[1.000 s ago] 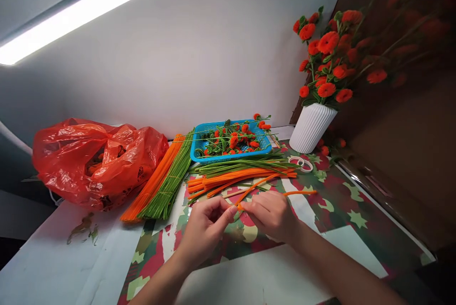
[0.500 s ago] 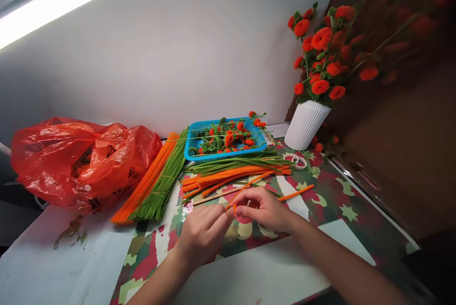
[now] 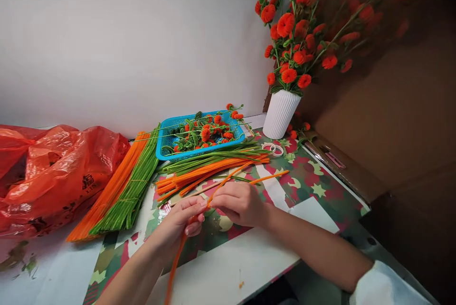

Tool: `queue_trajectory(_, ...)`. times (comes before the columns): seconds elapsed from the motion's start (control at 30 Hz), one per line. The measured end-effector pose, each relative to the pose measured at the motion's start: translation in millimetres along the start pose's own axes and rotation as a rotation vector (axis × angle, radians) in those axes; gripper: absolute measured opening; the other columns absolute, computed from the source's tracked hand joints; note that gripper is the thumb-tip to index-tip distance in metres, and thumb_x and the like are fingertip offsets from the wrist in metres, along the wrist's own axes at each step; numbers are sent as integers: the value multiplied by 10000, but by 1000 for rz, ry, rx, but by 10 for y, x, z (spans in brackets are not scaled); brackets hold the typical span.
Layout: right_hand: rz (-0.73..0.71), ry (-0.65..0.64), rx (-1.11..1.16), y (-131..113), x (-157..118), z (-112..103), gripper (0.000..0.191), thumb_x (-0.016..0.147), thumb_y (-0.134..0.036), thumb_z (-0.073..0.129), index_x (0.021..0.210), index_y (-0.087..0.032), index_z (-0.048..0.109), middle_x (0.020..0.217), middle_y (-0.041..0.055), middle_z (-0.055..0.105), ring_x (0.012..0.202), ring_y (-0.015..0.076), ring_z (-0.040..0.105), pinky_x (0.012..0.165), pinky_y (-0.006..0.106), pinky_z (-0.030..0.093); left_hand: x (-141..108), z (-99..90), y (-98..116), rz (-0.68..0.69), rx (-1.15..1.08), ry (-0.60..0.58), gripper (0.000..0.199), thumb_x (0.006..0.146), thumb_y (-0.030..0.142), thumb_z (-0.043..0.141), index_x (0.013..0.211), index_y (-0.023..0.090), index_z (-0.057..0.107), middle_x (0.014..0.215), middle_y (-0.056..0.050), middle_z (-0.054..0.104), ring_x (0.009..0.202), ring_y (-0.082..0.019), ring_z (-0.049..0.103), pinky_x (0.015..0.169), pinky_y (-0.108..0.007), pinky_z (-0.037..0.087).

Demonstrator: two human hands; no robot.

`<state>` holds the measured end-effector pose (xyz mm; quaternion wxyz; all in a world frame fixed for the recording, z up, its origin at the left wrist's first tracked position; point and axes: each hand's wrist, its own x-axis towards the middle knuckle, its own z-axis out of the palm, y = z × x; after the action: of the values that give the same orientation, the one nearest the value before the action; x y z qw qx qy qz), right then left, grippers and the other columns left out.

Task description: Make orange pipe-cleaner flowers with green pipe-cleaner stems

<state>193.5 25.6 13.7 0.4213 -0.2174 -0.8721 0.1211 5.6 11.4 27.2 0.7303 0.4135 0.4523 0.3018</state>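
Note:
An orange pipe cleaner [image 3: 177, 262] is pinched between my two hands. One length of it hangs below my left hand [image 3: 188, 217], whose thumb and forefinger close on it. My right hand [image 3: 238, 202] grips it right beside those fingertips, its own fingertips curled and partly hidden. From this pinch, an orange strand slants up and right towards the loose orange pipe cleaners [image 3: 208, 172]. Just behind my hands, a thin wooden stick [image 3: 199, 191] lies on the camouflage-patterned cover [image 3: 228, 223].
Loose green pipe cleaners [image 3: 185, 165] lie before a blue basket [image 3: 164, 139] of small orange flowers. Left are orange [image 3: 110, 186] and green [image 3: 133, 193] bundles and a red plastic bag [image 3: 71, 176]. Behind right stand tape rolls [image 3: 277, 151] and a white vase [image 3: 281, 114] of flowers.
My view has swung right, so the scene sits further left. My left hand has turned, with its thumb now showing, and a long orange length now hangs below it.

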Motion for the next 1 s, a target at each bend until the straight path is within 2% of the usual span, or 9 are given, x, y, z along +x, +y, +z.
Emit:
queue_trajectory(0.1, 61, 14, 45, -4, 14, -26, 180, 902, -141, 457, 858, -183, 626, 849, 61, 698, 816, 154, 633, 747, 266, 505, -20, 14, 4, 116, 210, 94, 345, 732, 476, 679, 677, 152, 573, 535, 37, 519, 373, -34, 336, 376, -168, 254)
queue_trajectory(0.23, 437, 56, 255, -56, 82, -98, 95, 847, -141, 573, 799, -176, 648, 739, 12, 655, 645, 120, 571, 598, 223, 457, -54, 26, -43, 741, 823, 341, 242, 806, 312, 661, 1025, 210, 648, 739, -8, 674, 547, -111, 562, 516, -222, 450)
queue_trajectory(0.3, 580, 53, 350, -58, 96, -119, 75, 826, -154, 607, 774, -169, 658, 702, -4, 634, 591, 101, 531, 545, 203, 419, -54, 4, -75, 1028, 1111, 402, 199, 804, 218, 667, 1003, 224, 667, 865, -30, 723, 695, -148, 645, 640, -248, 496)
queue_trajectory(0.4, 696, -18, 474, -32, 88, -123, 75, 820, -191, 616, 771, -162, 665, 686, -12, 631, 558, 87, 505, 516, 192, 392, -46, -31, -95, 1189, 1307, 463, 128, 831, 153, 620, 924, 210, 686, 897, -40, 742, 774, -169, 675, 687, -250, 496)
queue_trajectory(0.5, 741, -61, 500, -21, 78, -124, 88, 819, -207, 610, 771, -158, 665, 706, -7, 641, 556, 85, 496, 512, 194, 384, -52, -19, -63, 1002, 1165, 364, 138, 870, 206, 554, 846, 194, 690, 817, -44, 722, 699, -158, 650, 618, -241, 473)
queue_trajectory(0.67, 650, -26, 468, -77, 109, -160, 77, 801, -165, 611, 746, -161, 664, 711, 1, 639, 615, 102, 516, 539, 198, 388, -62, 57, -9, 168, 243, -19, 289, 805, 406, 603, 693, 140, 622, 647, -27, 620, 431, -67, 480, 435, -189, 364)
queue_trajectory(0.77, 640, -17, 477, -88, 113, -170, 75, 802, -171, 613, 742, -163, 657, 712, 3, 634, 618, 104, 515, 542, 201, 389, -63, 77, -12, 12, 34, -69, 299, 756, 422, 638, 691, 131, 614, 626, -22, 606, 403, -45, 429, 416, -177, 341)
queue_trajectory(0.83, 697, -39, 531, -65, 101, -163, 73, 807, -196, 615, 754, -161, 651, 709, -1, 628, 602, 100, 510, 538, 203, 389, -70, 73, -11, 178, 246, 1, 245, 782, 380, 619, 758, 139, 653, 669, -39, 639, 475, -87, 517, 457, -202, 409)
queue_trajectory(1.0, 841, -99, 763, 8, 79, -139, 141, 796, -280, 638, 740, -152, 619, 662, -18, 586, 571, 91, 503, 542, 209, 395, -72, -4, -11, 1097, 1057, 244, 215, 774, 116, 631, 967, 197, 680, 923, -66, 724, 773, -165, 662, 678, -268, 521)
